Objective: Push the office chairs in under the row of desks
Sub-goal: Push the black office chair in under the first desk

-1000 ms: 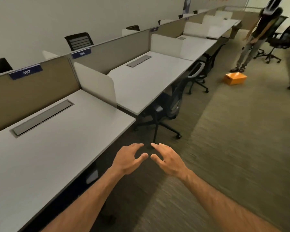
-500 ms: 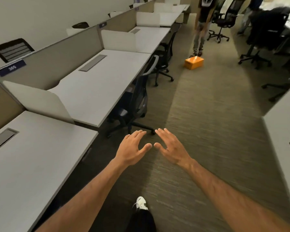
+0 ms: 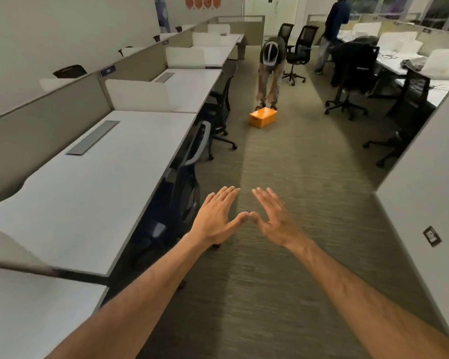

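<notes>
Carpeted office aisle | left hand [image 3: 214, 220] and right hand [image 3: 274, 220] spread flat, holding nothing, thumbs touching | nearest chair [image 3: 184, 182] just left of them, tucked under desk [image 3: 94, 182], seat mostly hidden

Both forearms come in bare from the bottom corners of the frame, with no sleeve showing anywhere along them up to the lower edge. The left hand [image 3: 214, 221] and the right hand [image 3: 274, 221], near the middle of the frame, wear nothing: no glove, ring, watch or band shows on fingers or wrists. Light hair and raised tendons mark the forearms, plainest on the one at lower right.
</notes>
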A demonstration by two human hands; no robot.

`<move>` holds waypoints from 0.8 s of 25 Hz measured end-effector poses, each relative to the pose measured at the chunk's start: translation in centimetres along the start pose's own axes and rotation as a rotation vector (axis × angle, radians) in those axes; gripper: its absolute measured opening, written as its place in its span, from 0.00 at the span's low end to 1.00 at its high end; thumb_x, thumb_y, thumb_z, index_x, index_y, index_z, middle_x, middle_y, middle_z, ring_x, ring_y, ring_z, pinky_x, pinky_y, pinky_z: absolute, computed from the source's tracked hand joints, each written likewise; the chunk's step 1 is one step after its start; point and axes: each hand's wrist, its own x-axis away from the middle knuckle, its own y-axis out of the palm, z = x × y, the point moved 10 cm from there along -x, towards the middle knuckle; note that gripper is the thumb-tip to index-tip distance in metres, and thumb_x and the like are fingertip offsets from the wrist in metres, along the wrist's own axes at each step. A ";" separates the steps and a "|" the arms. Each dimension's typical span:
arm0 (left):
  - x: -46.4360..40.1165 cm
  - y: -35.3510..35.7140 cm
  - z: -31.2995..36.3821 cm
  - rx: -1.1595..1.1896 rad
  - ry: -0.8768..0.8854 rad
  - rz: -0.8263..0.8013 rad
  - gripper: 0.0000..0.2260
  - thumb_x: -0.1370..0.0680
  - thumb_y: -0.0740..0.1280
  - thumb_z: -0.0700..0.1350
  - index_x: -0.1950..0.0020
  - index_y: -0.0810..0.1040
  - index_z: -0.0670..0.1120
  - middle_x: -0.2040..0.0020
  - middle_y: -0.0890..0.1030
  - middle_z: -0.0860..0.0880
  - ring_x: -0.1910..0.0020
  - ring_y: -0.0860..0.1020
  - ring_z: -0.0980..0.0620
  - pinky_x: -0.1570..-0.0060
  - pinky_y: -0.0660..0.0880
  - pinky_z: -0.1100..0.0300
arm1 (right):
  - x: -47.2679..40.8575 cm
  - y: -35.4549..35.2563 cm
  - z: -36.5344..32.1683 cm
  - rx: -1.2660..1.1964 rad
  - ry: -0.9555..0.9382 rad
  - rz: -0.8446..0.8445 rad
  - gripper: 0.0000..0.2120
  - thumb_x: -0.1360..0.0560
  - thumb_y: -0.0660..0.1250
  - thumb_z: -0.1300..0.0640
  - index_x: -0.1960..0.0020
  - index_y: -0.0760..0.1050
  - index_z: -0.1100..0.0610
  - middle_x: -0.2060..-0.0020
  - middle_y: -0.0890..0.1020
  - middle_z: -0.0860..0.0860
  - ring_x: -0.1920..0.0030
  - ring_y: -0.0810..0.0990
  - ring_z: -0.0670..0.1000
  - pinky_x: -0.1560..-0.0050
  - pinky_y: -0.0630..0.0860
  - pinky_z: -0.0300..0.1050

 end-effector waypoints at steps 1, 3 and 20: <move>-0.6 -0.5 0.4 -0.001 0.018 0.007 0.39 0.21 0.49 0.74 0.18 0.60 0.49 0.19 0.63 0.49 0.19 0.55 0.51 0.21 0.53 0.48 | -0.4 -0.7 -0.1 -0.004 -0.002 0.018 0.37 0.20 0.52 0.31 0.17 0.53 0.48 0.17 0.56 0.48 0.18 0.46 0.49 0.19 0.52 0.60; -6.3 0.8 -0.3 0.052 0.045 -0.017 0.40 0.21 0.48 0.75 0.18 0.60 0.49 0.19 0.63 0.49 0.19 0.55 0.51 0.21 0.52 0.49 | -4.3 -2.3 3.4 0.012 0.035 0.045 0.37 0.20 0.51 0.29 0.17 0.53 0.48 0.18 0.56 0.48 0.18 0.46 0.49 0.20 0.54 0.60; -47.9 9.9 -5.8 0.027 0.084 -0.026 0.40 0.21 0.49 0.76 0.17 0.57 0.51 0.18 0.60 0.48 0.19 0.54 0.52 0.20 0.53 0.46 | -37.0 -13.1 28.6 0.128 0.002 0.106 0.39 0.21 0.49 0.28 0.17 0.50 0.49 0.17 0.54 0.49 0.18 0.40 0.50 0.20 0.53 0.63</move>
